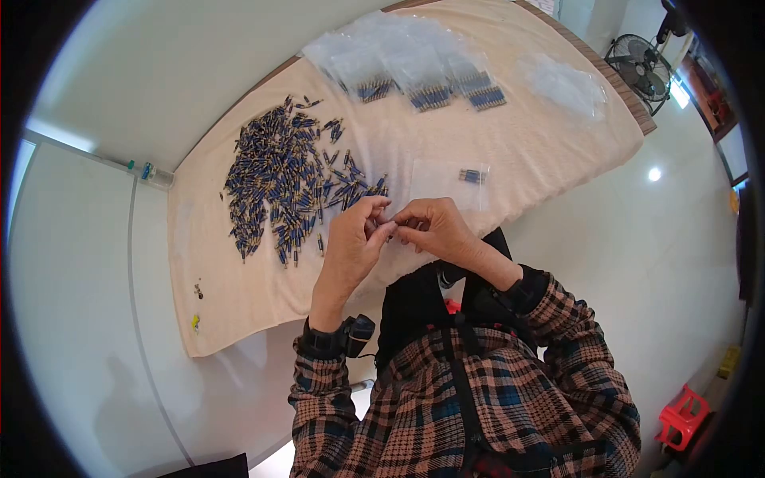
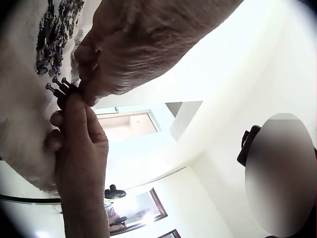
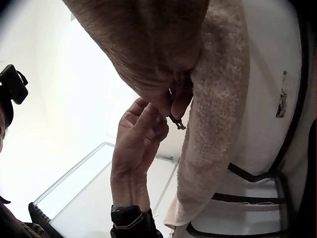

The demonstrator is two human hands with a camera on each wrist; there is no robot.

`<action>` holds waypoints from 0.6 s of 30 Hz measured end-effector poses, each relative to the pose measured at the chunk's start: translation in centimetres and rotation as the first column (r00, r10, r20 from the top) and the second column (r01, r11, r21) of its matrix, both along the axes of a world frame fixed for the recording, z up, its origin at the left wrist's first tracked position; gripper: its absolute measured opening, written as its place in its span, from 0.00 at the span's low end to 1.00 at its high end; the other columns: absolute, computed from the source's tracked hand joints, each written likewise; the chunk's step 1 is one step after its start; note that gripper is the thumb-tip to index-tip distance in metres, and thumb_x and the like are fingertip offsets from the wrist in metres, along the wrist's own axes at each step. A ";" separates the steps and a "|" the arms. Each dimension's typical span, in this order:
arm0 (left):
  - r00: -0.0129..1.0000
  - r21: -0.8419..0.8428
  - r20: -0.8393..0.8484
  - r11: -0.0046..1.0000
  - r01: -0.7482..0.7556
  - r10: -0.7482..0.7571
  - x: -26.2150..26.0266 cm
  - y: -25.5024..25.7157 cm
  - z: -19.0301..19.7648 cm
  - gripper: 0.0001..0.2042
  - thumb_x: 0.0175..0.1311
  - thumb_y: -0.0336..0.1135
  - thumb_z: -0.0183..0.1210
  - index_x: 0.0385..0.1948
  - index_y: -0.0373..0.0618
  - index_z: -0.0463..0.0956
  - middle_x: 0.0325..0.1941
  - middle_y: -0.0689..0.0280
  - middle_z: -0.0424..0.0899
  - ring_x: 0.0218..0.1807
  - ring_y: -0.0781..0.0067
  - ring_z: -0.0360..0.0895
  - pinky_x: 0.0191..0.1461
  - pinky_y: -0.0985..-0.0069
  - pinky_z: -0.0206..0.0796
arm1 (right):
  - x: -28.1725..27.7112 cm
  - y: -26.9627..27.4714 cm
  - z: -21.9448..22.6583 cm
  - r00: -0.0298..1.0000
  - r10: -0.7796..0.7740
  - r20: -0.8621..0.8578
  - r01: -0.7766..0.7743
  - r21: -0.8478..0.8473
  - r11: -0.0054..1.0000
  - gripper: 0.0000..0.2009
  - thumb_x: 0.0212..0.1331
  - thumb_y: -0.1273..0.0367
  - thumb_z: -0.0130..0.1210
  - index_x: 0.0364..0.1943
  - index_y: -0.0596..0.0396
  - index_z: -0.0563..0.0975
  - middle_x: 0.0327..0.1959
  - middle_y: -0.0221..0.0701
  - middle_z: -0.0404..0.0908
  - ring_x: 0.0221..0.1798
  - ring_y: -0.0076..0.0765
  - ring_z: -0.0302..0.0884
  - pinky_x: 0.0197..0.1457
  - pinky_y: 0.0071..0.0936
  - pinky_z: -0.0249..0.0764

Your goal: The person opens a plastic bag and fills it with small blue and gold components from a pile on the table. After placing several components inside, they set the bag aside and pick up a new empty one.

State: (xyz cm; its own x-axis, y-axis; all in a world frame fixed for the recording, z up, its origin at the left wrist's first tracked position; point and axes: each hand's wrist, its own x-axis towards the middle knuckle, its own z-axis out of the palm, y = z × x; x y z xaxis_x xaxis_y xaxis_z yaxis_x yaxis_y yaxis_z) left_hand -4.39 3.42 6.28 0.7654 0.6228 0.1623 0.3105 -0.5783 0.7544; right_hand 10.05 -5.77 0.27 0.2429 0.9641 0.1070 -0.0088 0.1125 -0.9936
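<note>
In the head view my left hand [image 1: 356, 235] and right hand [image 1: 438, 229] meet over the front edge of the cloth-covered table. Their fingertips pinch together at a few small dark pin-like parts with metal tips [image 2: 58, 87], side by side in the left wrist view. Beside them there, the right hand [image 2: 81, 148] has its thumb along the parts, and the left hand [image 2: 133, 49] curls in from above. One metal end [image 3: 179, 124] pokes out below the fingers in the right wrist view. Just beyond the hands lies a clear plastic bag [image 1: 437, 182] with a few blue parts [image 1: 470, 175].
A large loose pile of blue-and-brass parts [image 1: 279, 175] spreads over the cloth [image 1: 239, 299] at left. Filled clear bags [image 1: 430, 72] overlap at the back, with more clear bags [image 1: 562, 84] to their right. A fan [image 1: 640, 68] and a red stool [image 1: 683, 416] stand beyond the table.
</note>
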 end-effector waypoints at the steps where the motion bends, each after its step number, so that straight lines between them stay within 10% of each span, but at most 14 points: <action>1: 1.000 -0.027 0.018 1.000 -0.004 0.005 0.1 0.1 -0.4 0.13 0.55 0.21 0.62 0.43 0.38 0.76 0.29 0.68 0.79 0.27 0.85 0.72 0.31 0.85 0.66 | 0.0 0.0 -0.1 1.000 0.001 -0.001 -0.001 0.000 1.000 0.06 0.55 0.75 0.61 0.35 0.63 0.80 0.22 0.29 0.80 0.21 0.16 0.73 0.23 0.16 0.70; 11: 0.978 -0.337 0.175 0.940 -0.053 0.117 -0.1 0.3 -2.2 0.08 0.59 0.25 0.61 0.38 0.36 0.77 0.26 0.68 0.81 0.25 0.84 0.73 0.29 0.84 0.65 | 0.8 0.2 0.1 0.991 0.060 -0.123 -0.065 -0.037 0.997 0.07 0.56 0.72 0.61 0.35 0.63 0.80 0.24 0.27 0.81 0.25 0.14 0.74 0.24 0.15 0.69; 18: 0.996 -0.410 0.022 0.908 0.086 -0.084 -1.4 0.6 -2.1 0.08 0.67 0.30 0.54 0.38 0.35 0.79 0.28 0.68 0.81 0.25 0.85 0.74 0.27 0.87 0.64 | 1.4 0.4 -0.5 0.973 0.093 -0.210 -0.099 -0.017 0.995 0.07 0.56 0.72 0.62 0.36 0.62 0.81 0.24 0.27 0.81 0.25 0.15 0.75 0.22 0.14 0.69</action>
